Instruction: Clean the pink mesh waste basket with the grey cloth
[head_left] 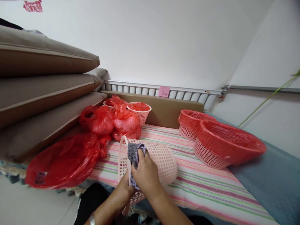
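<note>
A light pink perforated basket (164,157) lies tilted on its side, its open rim facing left, over the front edge of the striped cloth. My left hand (124,189) grips the basket's rim low down, its fingertips partly out of sight. With my right hand (146,170) I pinch a grey and purple cloth (133,153) against the outside of the basket near the rim. Part of the cloth hangs down between my two hands.
Red plastic bags (67,159) lie at the left, beside stacked cushions (47,87). A bag-lined basket (140,114) stands behind. Two baskets with red liners, one small (187,129) and one large (209,153), stand right on the striped cloth (211,187).
</note>
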{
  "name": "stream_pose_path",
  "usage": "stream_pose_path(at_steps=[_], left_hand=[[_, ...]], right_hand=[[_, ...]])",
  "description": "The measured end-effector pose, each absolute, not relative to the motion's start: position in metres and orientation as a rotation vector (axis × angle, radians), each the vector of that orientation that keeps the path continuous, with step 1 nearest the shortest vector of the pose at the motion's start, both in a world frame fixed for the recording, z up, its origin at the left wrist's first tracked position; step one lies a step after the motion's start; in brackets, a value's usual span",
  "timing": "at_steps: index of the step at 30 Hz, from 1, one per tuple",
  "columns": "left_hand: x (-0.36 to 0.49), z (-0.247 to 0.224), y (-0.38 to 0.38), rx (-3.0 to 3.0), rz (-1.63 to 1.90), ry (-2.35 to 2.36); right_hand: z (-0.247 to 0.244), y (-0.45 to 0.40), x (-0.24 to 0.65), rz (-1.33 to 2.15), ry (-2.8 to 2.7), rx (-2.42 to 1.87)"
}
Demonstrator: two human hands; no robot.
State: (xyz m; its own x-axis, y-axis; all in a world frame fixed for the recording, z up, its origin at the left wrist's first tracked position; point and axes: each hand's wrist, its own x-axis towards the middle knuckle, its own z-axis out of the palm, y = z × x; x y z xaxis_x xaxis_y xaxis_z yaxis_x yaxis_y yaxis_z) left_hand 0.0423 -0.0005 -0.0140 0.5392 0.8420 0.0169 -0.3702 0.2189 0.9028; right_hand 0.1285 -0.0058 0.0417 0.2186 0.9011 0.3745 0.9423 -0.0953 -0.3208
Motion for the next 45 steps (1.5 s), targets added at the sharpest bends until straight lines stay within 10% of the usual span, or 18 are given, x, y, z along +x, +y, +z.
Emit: stream_pose_path(at_steps=[16, 45], left_hand=[[0.036, -0.033, 0.000, 1.122, 0.762, 0.416], [0.042, -0.032, 0.004, 1.187, 0.934, 0.581]], right_hand=[[-0.002, -0.008, 0.293, 0.022, -1.129, -2.638], [0.023, -0.018, 0.140, -0.103, -1.739, -1.978]])
